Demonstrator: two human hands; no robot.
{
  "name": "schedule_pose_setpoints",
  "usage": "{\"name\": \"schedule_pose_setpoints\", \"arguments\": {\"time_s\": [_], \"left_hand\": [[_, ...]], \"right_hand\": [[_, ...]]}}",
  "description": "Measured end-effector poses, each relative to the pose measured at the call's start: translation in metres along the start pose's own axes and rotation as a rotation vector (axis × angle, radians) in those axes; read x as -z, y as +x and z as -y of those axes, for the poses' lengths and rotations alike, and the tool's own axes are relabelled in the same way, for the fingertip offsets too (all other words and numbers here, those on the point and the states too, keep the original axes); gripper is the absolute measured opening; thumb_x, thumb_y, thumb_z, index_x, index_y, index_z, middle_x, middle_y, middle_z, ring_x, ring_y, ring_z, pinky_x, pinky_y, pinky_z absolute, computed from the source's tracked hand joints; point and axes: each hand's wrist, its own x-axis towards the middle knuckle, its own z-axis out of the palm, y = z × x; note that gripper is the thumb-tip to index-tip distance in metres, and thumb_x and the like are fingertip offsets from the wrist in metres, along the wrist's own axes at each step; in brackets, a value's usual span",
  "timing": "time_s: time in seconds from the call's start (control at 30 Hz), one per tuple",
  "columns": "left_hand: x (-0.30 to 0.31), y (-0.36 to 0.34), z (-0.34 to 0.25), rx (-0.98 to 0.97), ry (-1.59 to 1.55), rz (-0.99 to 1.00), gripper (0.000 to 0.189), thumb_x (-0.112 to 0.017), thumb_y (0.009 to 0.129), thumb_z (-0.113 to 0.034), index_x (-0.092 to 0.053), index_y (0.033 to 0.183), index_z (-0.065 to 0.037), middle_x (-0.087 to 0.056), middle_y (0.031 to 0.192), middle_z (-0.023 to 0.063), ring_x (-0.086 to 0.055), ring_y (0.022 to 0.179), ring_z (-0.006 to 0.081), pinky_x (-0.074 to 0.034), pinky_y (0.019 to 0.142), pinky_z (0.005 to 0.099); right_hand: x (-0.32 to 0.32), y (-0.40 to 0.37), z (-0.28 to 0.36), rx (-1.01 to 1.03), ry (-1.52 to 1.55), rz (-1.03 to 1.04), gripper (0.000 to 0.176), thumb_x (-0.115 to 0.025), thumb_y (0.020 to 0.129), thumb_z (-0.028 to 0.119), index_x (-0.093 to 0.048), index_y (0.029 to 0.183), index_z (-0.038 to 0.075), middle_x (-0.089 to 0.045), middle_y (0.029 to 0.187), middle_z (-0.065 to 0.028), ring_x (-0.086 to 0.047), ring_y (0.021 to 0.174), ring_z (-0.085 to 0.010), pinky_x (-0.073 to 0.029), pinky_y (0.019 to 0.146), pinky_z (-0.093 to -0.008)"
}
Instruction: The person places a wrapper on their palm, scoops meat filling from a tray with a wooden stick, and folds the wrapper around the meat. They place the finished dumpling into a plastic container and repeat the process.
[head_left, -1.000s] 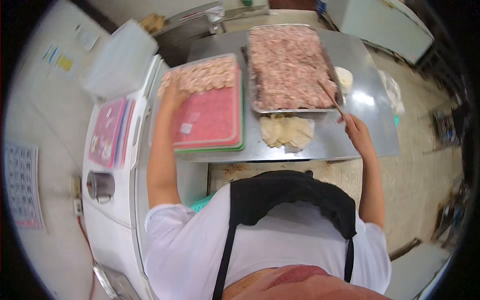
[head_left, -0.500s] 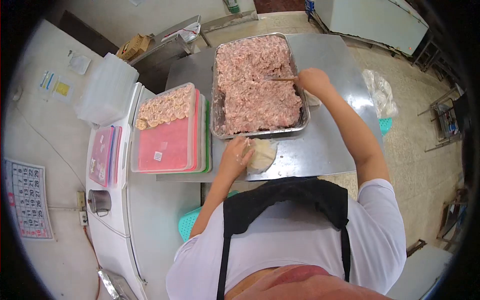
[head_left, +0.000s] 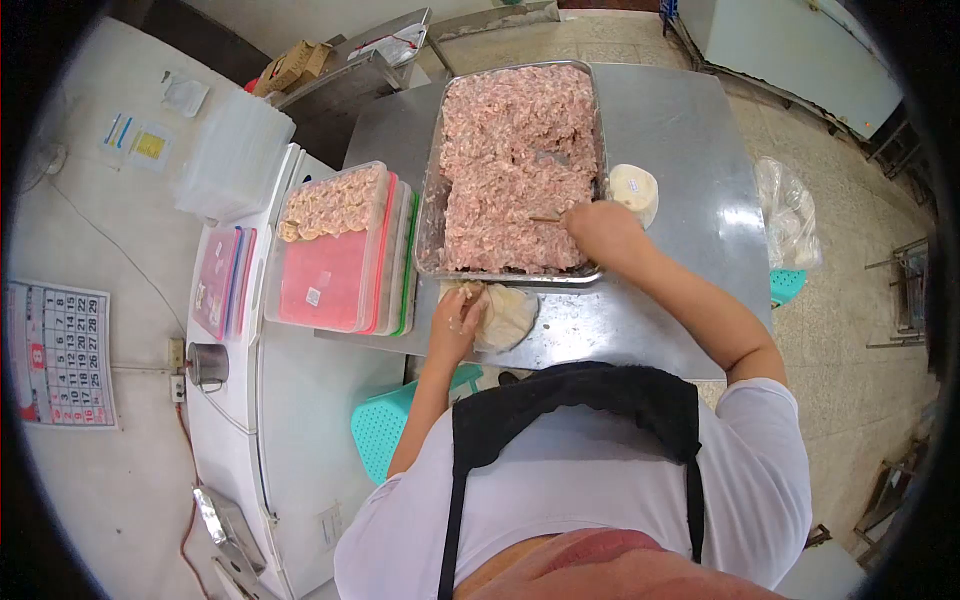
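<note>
Now: left hand (head_left: 455, 325) on wrapper pile (head_left: 508, 315) at table (head_left: 680, 130) near edge, fingers curled, actual pinch unclear. Wrappers look thin, limp, tear-prone, so lift by rim. Right hand (head_left: 600, 232) closed round stick (head_left: 545, 219), tip in sticky filling (head_left: 515, 150).

The tray (head_left: 432, 235) and table (head_left: 690, 120) are bare metal, smooth with a dull sheen, and the mince (head_left: 515, 150) in the tray looks wet, coarse and lumpy. The stick (head_left: 545, 218) is plain wood, and the wrappers (head_left: 512, 318) are soft, matt dough. The box (head_left: 330, 270) is clear glossy plastic, the stool (head_left: 385, 425) perforated green plastic, the apron (head_left: 570, 405) matt black cloth.
</note>
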Motion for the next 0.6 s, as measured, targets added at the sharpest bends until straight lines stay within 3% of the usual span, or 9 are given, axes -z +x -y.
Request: {"name": "schedule_pose_setpoints", "arguments": {"time_s": [0.1,0.17,0.27,0.37,0.43,0.5,0.6], "left_hand": [[-0.002,-0.004,0.023,-0.074,0.191,0.057,0.020,-0.064,0.082,-0.019,-0.064,0.090,-0.001,-0.058,0.082,0.0145,-0.060,0.076,0.0289,-0.047,0.067,0.0369],[0.001,-0.002,0.025,-0.035,0.208,0.108,0.021,-0.064,0.082,-0.020,-0.064,0.089,0.000,-0.058,0.081,0.0146,-0.060,0.076,0.0293,-0.046,0.067,0.0378],[0.002,0.000,0.031,0.058,0.178,0.151,0.021,-0.063,0.083,-0.020,-0.064,0.086,0.000,-0.058,0.080,0.0146,-0.059,0.074,0.0292,-0.045,0.066,0.0377],[0.009,-0.001,0.027,0.118,0.098,0.158,0.018,-0.063,0.084,-0.017,-0.064,0.085,0.001,-0.059,0.080,0.0143,-0.058,0.073,0.0278,-0.045,0.064,0.0351],[0.018,-0.001,0.016,0.124,0.055,0.165,0.017,-0.062,0.084,-0.015,-0.065,0.085,0.002,-0.059,0.080,0.0141,-0.058,0.073,0.0271,-0.045,0.064,0.0335],[0.028,-0.003,0.009,0.002,-0.145,0.124,0.014,-0.062,0.085,-0.011,-0.065,0.089,0.002,-0.061,0.082,0.0139,-0.059,0.074,0.0261,-0.045,0.063,0.0320],[0.038,0.002,0.017,-0.154,-0.134,0.125,0.014,-0.060,0.086,-0.010,-0.066,0.091,0.001,-0.062,0.084,0.0134,-0.060,0.076,0.0262,-0.046,0.066,0.0305]], "right_hand": [[0.028,0.017,-0.014,-0.133,0.005,0.121,0.012,-0.059,0.075,0.011,-0.069,0.071,0.005,-0.067,0.075,-0.0140,-0.068,0.071,-0.0281,-0.054,0.058,-0.0385],[0.030,0.035,-0.026,-0.086,-0.057,-0.120,0.014,-0.058,0.075,0.013,-0.069,0.071,0.005,-0.067,0.074,-0.0136,-0.068,0.070,-0.0289,-0.054,0.058,-0.0388],[0.004,0.064,-0.026,0.001,-0.068,-0.257,0.015,-0.057,0.075,0.013,-0.069,0.070,0.005,-0.067,0.073,-0.0143,-0.068,0.068,-0.0292,-0.054,0.057,-0.0397],[-0.029,0.065,0.007,-0.001,-0.059,-0.102,0.014,-0.057,0.075,0.013,-0.068,0.069,0.005,-0.066,0.070,-0.0143,-0.067,0.065,-0.0290,-0.053,0.056,-0.0401],[-0.023,0.052,0.016,0.031,-0.032,-0.152,0.014,-0.057,0.074,0.014,-0.066,0.068,0.005,-0.066,0.070,-0.0148,-0.067,0.065,-0.0285,-0.052,0.056,-0.0402],[-0.019,0.038,0.025,-0.023,0.000,-0.087,0.019,-0.056,0.079,0.017,-0.066,0.069,0.005,-0.066,0.071,-0.0151,-0.067,0.067,-0.0294,-0.052,0.058,-0.0410],[-0.017,0.021,0.046,-0.065,0.101,-0.059,0.025,-0.054,0.085,0.022,-0.066,0.072,0.004,-0.066,0.073,-0.0155,-0.067,0.069,-0.0306,-0.052,0.060,-0.0421]]}}
